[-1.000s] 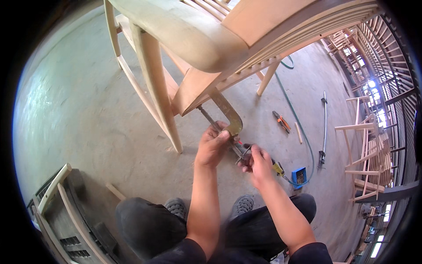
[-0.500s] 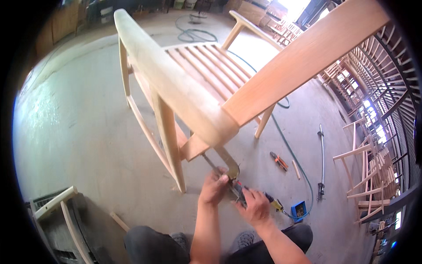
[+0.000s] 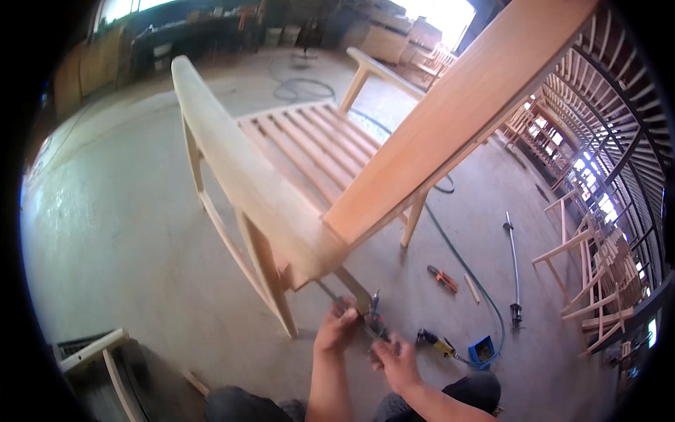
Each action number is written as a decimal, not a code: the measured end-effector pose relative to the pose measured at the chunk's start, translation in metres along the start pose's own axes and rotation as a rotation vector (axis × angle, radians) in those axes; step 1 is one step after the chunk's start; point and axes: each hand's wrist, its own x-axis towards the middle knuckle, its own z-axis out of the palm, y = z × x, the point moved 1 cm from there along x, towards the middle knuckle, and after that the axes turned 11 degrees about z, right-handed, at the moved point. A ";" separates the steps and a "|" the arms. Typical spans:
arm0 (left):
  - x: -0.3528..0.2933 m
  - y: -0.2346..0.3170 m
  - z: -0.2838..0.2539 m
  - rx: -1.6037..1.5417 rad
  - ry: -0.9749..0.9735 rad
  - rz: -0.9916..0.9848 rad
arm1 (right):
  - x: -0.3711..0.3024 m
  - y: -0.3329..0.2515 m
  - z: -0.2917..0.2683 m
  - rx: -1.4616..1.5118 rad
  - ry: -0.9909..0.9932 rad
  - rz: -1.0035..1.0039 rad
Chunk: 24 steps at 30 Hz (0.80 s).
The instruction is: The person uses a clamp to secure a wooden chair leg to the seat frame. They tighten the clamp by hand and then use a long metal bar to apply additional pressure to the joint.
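A pale wooden armchair (image 3: 281, 207) with a slatted seat stands in front of me, its broad back rail rising to the upper right. Below the near corner of its arm, a metal clamp (image 3: 361, 297) reaches down with a grey bar and a brownish arm. My left hand (image 3: 336, 329) is closed round the clamp near its lower end. To its right, my right hand (image 3: 395, 361) has its fingers wrapped round the clamp's dark handle. The fingers partly hide the handle, so its exact shape is unclear.
On the floor at right lie a yellow-and-black air tool (image 3: 441, 346) on a green hose, a blue box (image 3: 482, 350), orange-handled pliers (image 3: 443, 278), a wood strip (image 3: 472, 289) and a long bar clamp (image 3: 513, 271). Wooden frames (image 3: 594, 281) stand beyond. A dark crate (image 3: 70, 348) is lower left.
The view has shifted, so the chair sits lower and further left. My right hand has moved down from the clamp's jaw area; the air tool now shows apart from it. My left hand keeps its grip.
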 end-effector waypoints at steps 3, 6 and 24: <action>0.003 -0.006 -0.011 0.037 0.044 -0.019 | -0.011 -0.001 -0.003 -0.647 0.124 -0.588; -0.002 -0.020 -0.029 0.005 0.079 0.001 | -0.005 0.000 -0.008 -1.053 0.192 -0.856; 0.001 -0.020 -0.022 -0.037 0.040 0.028 | 0.031 -0.007 -0.029 -0.463 0.026 0.163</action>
